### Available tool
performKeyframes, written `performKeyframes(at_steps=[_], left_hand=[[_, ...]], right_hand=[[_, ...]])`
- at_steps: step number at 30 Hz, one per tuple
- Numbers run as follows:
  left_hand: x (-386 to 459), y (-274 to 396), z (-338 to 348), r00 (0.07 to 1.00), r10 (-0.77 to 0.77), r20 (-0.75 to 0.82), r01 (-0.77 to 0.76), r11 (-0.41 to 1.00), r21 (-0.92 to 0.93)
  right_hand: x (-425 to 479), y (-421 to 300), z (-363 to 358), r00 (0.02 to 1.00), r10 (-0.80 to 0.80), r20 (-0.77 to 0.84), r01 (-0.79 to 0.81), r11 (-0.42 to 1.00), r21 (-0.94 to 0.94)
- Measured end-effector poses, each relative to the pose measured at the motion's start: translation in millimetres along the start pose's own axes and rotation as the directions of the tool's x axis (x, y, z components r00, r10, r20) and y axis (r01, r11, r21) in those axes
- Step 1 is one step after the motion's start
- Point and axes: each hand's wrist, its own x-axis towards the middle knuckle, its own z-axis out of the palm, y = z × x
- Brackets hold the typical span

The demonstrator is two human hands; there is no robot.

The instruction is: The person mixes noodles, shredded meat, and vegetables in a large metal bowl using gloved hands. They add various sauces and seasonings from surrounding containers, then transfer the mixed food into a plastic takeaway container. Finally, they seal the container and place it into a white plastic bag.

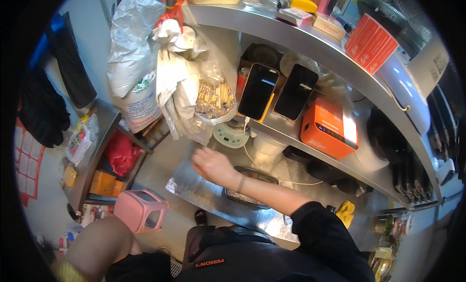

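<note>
My right hand [214, 165] reaches over the stainless steel counter [196, 189], fingers curled. Its fingertips are blurred, and whether they hold anything is unclear. Just beyond it are the lower end of a hanging bundle of whitish plastic bags [176, 85] and a pale green kitchen scale [230, 136]. Under my right forearm lies a black food container [260, 175], partly covered by the arm. At the lower left my bent left arm [100, 242] runs towards the picture's rim, where a blurred yellow thing [67, 271] shows. My left hand is out of view.
Two smartphones [258, 91] lean on the shelf [278, 127], one with a white cable [245, 147]. An orange box-shaped device [329, 129] stands beside them. A clear bag of wrapped sticks [216, 96] hangs nearby. A pink plastic stool [140, 211] stands on the floor; a yellow cloth [345, 213] lies right.
</note>
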Motion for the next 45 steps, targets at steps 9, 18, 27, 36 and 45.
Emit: performKeyframes(at_steps=[9, 18, 27, 36, 45], left_hand=[[14, -81, 24, 0.882, 0.085, 0.464, -0.051, 0.995, -0.086], [13, -123, 30, 0.844, 0.132, 0.520, -0.040, 0.982, -0.184], [15, -134, 36, 0.801, 0.187, 0.568, -0.061, 0.970, -0.233], [31, -125, -76, 0.997, 0.014, 0.072, 0.024, 0.860, -0.509], [-160, -172, 46, 0.381, -0.419, 0.824, 0.920, 0.080, -0.385]], right_hand=[[121, 8, 47, 0.939, 0.068, 0.338, 0.294, 0.352, -0.888], [159, 21, 105, 0.975, 0.193, 0.113, 0.092, 0.116, -0.989], [170, 53, 122, 0.947, 0.102, 0.303, 0.278, 0.205, -0.938], [189, 42, 110, 0.956, 0.258, 0.139, 0.004, 0.462, -0.887], [126, -156, 132, 0.780, 0.473, 0.410, -0.593, 0.349, 0.726]])
